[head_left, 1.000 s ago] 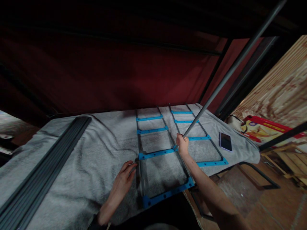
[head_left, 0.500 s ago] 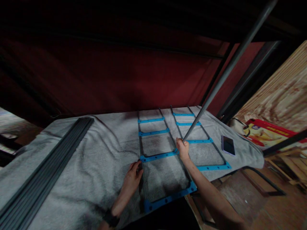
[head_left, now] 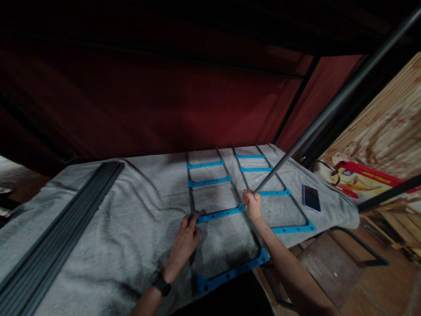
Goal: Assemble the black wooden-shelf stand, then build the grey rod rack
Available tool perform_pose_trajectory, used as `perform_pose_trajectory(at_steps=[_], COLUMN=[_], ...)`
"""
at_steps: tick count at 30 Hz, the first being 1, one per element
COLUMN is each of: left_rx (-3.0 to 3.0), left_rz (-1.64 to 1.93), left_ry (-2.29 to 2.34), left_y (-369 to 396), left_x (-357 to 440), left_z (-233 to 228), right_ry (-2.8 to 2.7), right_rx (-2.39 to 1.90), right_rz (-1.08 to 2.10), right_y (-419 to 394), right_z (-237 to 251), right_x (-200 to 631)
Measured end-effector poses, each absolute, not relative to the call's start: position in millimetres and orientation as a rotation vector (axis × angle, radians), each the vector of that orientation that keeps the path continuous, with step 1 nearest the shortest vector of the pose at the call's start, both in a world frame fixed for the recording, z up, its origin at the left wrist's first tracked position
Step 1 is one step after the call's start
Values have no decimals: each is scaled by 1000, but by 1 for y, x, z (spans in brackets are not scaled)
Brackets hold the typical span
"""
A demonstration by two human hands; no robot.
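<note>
My right hand (head_left: 252, 205) is closed around the lower end of a long grey tube (head_left: 315, 122), which slants up to the top right corner. Under that hand lies a ladder-like frame of thin dark rods with blue crossbars (head_left: 219, 214). The fingers of my left hand (head_left: 184, 237) rest on the left end of one blue crossbar, where it meets the rod; their tips are partly hidden. To the right lies a second such frame with blue crossbars (head_left: 292, 229).
A grey cloth (head_left: 148, 245) covers the table. On its left lies a bundle of grey tubes (head_left: 66, 232). A phone (head_left: 311, 198) lies at the right. Beyond are a red and yellow box (head_left: 365, 179) and a dark red panel (head_left: 158, 109) behind.
My left hand has moved up and slightly right, from beside the rod onto the crossbar's corner. The tube in my right hand has tilted further right, its upper end lower.
</note>
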State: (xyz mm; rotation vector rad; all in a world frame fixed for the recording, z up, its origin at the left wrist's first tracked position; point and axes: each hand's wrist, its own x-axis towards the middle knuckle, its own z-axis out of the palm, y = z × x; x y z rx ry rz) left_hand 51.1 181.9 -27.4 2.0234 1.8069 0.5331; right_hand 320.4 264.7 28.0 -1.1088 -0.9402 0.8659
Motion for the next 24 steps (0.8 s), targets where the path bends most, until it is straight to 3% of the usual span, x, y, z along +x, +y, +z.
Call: perform_pose_trajectory(at_steps=[12, 24], left_rx=[2475, 2503], left_rz=[535, 377], left_ry=[1597, 1205], left_y=[208, 244], left_x=[63, 105], left_z=[-33, -31], right_ry=[-781, -808], right_rx=[-1062, -1030], right_rz=[856, 875], right_y=[270, 266], right_z=[27, 24], right_x=[330, 329])
